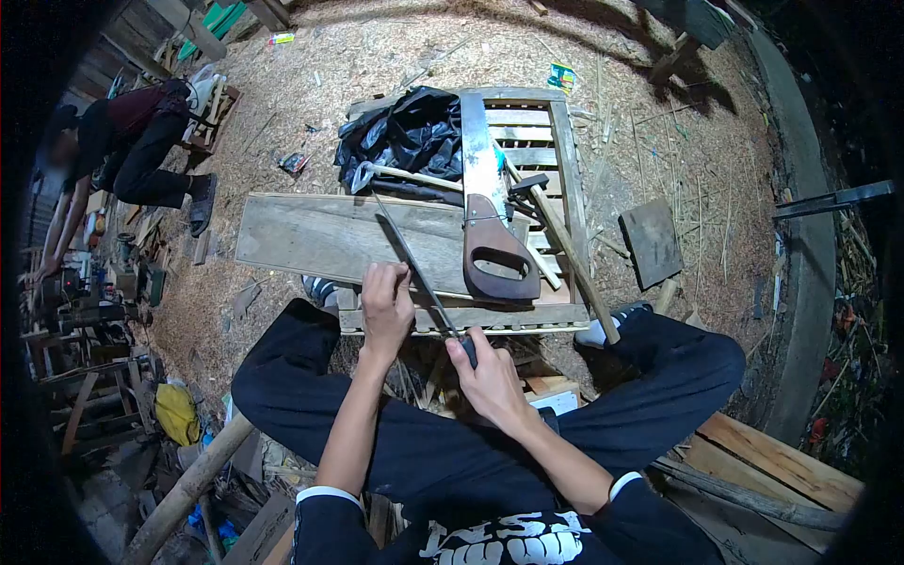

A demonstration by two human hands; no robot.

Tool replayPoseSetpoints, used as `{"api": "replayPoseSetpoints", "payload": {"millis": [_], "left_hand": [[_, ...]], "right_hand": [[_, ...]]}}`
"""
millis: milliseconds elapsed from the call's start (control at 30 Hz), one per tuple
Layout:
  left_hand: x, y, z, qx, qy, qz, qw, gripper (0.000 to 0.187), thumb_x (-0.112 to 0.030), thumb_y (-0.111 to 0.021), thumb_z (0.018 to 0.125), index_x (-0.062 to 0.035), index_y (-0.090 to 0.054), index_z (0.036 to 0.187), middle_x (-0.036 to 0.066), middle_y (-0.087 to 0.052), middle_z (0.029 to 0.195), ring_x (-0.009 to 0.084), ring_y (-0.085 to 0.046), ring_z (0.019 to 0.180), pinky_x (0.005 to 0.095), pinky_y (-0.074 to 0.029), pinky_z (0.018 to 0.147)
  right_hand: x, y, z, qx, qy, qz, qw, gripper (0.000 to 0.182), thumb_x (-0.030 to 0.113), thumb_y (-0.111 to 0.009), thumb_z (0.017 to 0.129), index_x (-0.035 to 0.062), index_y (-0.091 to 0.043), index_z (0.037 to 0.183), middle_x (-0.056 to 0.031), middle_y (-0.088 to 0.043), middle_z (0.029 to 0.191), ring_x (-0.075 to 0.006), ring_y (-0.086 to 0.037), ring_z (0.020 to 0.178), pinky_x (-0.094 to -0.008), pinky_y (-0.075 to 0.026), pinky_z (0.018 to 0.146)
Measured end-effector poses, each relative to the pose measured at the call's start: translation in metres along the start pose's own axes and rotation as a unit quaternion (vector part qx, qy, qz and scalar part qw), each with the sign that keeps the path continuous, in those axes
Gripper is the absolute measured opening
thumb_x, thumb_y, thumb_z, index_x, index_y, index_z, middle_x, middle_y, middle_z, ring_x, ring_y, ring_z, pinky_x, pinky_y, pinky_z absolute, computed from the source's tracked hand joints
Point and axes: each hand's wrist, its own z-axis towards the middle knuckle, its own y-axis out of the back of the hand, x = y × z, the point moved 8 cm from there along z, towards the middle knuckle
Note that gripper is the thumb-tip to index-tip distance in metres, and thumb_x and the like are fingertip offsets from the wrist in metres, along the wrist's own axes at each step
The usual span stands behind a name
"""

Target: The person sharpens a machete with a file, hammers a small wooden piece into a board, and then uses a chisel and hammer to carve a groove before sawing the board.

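Observation:
My right hand is closed round the dark handle of a long thin metal tool, whose shaft points up and left over a wide wooden board. My left hand is beside the shaft at the board's near edge, fingers curled together; whether anything is between them is hidden. Just right of the shaft, a handsaw with a brown wooden handle lies on a slatted wooden stand. A hammer rests at the saw's right, its handle slanting down toward my right knee. Behind the board sits a black plastic bag.
A co-worker bends over at the far left. A square wooden block is on the shavings-covered ground at right. Planks lie at the lower right, a pole and a yellow bag at the lower left.

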Motion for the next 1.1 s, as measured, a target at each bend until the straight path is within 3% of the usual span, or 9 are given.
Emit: {"api": "replayPoseSetpoints", "payload": {"millis": [167, 400, 700, 867, 1100], "left_hand": [[0.003, 0.001, 0.001, -0.003, 0.000, 0.009, 1.000, 0.009, 0.007, -0.066, 0.089, 0.0025, -0.062, 0.095, 0.018, -0.063, 0.089, 0.0390, -0.059, 0.086, 0.0456, -0.047, 0.077], [0.000, 0.002, 0.002, -0.008, -0.001, -0.007, 1.000, 0.010, 0.008, -0.065, 0.088, 0.0025, -0.061, 0.095, 0.018, -0.063, 0.090, 0.0392, -0.059, 0.086, 0.0461, -0.047, 0.077], [0.002, 0.000, 0.001, 0.015, 0.012, 0.001, 1.000, 0.015, 0.010, -0.064, 0.082, 0.0021, -0.059, 0.094, 0.018, -0.061, 0.090, 0.0396, -0.058, 0.089, 0.0476, -0.046, 0.079], [-0.001, -0.001, 0.002, 0.029, 0.025, 0.002, 0.999, 0.013, 0.009, -0.062, 0.082, 0.0012, -0.056, 0.090, 0.018, -0.055, 0.084, 0.0397, -0.054, 0.084, 0.0492, -0.043, 0.075], [-0.001, 0.000, -0.001, 0.023, 0.015, -0.015, 1.000, 0.012, 0.008, -0.061, 0.081, 0.0009, -0.055, 0.089, 0.018, -0.055, 0.084, 0.0398, -0.053, 0.083, 0.0497, -0.042, 0.075]], "right_hand": [[0.006, 0.004, -0.004, -0.028, 0.015, 0.025, 0.999, 0.055, 0.052, -0.050, 0.109, -0.0020, -0.053, 0.115, -0.0328, -0.066, 0.076, -0.0566, -0.066, 0.084, -0.0604, -0.050, 0.073], [0.003, 0.001, -0.001, 0.002, 0.005, 0.046, 0.999, 0.056, 0.053, -0.050, 0.109, -0.0027, -0.054, 0.114, -0.0334, -0.066, 0.078, -0.0571, -0.066, 0.087, -0.0604, -0.050, 0.074], [0.012, -0.004, 0.004, -0.027, 0.031, 0.035, 0.999, 0.055, 0.051, -0.050, 0.109, -0.0039, -0.055, 0.115, -0.0334, -0.066, 0.076, -0.0574, -0.066, 0.086, -0.0606, -0.051, 0.073], [0.017, -0.011, 0.018, -0.091, 0.079, -0.097, 0.988, 0.044, 0.043, -0.058, 0.107, -0.0005, -0.054, 0.112, -0.0316, -0.065, 0.069, -0.0553, -0.067, 0.073, -0.0631, -0.053, 0.064], [0.031, -0.013, 0.027, -0.134, 0.110, -0.128, 0.976, 0.042, 0.043, -0.059, 0.107, 0.0015, -0.052, 0.109, -0.0304, -0.066, 0.068, -0.0542, -0.067, 0.068, -0.0640, -0.054, 0.057]]}}
